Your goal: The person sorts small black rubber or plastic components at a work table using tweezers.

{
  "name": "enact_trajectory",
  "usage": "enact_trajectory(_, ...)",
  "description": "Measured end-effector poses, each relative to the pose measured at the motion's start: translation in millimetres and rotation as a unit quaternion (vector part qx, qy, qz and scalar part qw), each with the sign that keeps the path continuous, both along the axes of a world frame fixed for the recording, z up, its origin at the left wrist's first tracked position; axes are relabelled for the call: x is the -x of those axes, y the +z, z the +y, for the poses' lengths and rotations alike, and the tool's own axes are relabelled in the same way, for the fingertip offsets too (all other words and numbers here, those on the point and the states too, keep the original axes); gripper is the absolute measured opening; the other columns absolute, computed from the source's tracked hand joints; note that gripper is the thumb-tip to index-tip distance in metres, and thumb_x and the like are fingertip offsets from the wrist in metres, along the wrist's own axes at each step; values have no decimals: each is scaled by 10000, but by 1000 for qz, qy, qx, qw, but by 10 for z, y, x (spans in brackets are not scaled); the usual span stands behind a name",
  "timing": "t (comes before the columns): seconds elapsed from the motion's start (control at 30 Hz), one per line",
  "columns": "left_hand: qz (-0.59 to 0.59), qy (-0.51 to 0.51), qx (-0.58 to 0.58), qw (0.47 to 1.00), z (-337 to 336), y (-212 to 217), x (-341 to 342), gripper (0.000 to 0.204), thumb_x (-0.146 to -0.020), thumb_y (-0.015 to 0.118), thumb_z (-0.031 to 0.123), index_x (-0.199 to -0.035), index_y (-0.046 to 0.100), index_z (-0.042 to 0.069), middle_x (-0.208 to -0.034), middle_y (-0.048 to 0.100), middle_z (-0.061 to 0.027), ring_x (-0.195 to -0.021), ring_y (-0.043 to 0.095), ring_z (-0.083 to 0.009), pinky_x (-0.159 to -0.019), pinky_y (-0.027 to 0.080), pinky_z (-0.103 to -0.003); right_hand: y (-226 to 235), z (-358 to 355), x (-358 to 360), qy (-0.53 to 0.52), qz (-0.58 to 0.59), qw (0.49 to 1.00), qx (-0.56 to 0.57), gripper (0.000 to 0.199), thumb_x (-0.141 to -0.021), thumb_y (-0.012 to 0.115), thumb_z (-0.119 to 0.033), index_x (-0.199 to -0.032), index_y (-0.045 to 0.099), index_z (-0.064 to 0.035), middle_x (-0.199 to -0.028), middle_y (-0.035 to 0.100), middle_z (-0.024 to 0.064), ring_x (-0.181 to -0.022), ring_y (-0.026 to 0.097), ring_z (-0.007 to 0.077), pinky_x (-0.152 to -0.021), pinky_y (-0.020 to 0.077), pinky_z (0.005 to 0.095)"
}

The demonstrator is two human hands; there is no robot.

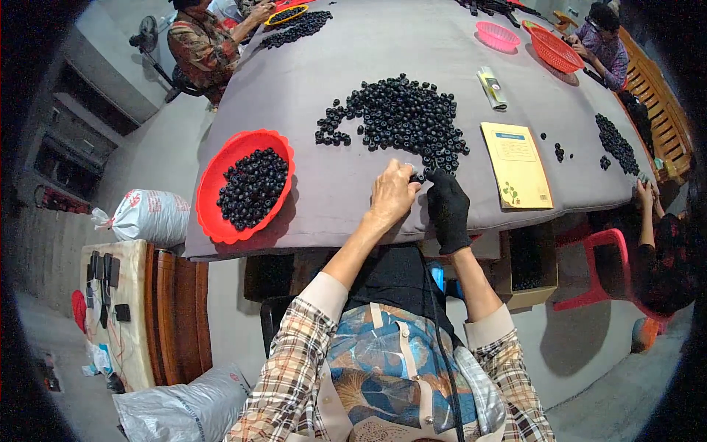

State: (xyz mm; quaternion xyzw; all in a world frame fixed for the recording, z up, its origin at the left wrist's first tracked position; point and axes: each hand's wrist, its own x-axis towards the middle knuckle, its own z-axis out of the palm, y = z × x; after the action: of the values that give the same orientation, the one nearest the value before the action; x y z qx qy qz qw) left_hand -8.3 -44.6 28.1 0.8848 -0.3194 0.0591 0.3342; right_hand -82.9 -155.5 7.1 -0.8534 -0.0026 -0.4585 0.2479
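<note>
A pile of small black ring-shaped pieces (409, 114) is spread over the grey-covered table (317, 74) in front of me. My left hand (392, 193), bare, is at the near edge of the pile with its fingers bent and pressed together. My right hand (448, 210), in a black glove, is closed close beside it. One or two black pieces show between the two hands. Whatever the fingertips pinch is too small to make out. To the left stands a red scalloped bowl (206, 188), holding many of the same black pieces (254, 188).
Right of the pile lie a yellow booklet (517, 166) and a tube-like packet (492, 88). Pink (498, 35) and red (552, 50) baskets stand farther back. Other people work around the table with more black pieces (617, 144). A cardboard box (532, 287) and a red chair (607, 269) are below right.
</note>
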Motion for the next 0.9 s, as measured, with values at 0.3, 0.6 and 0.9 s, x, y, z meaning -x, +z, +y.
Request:
enact_trajectory(0.3, 155, -76, 218, 961, 266, -191, -190, 102, -831, 523, 77, -893, 558, 4, -727, 579, -131, -597, 579, -246, -532, 475, -336, 17, 83, 14, 64, 116, 985, -110, 300, -723, 523, 17, -1006, 569, -71, -941, 592, 92, -779, 595, 244, -645, 484, 311)
enact_trajectory(0.6, 469, -167, 440, 747, 444, -114, -47, 131, -887, 468, 73, -971, 532, -3, -761, 598, -75, -580, 594, -134, -499, 504, -235, -34, 214, 16, 184, 144, 966, -114, 271, -799, 535, -45, -1063, 570, -93, -1004, 590, 80, -832, 604, 222, -675, 496, 294)
enact_trajectory(0.9, 507, -153, 502, 684, 514, -186, -50, 160, -841, 555, 77, -989, 585, 23, -765, 601, -32, -606, 556, -101, -529, 468, -213, 129, 326, 72, 230, 210, 936, -163, 264, -764, 571, -39, -1025, 595, -72, -1026, 584, 102, -845, 607, 243, -688, 501, 309)
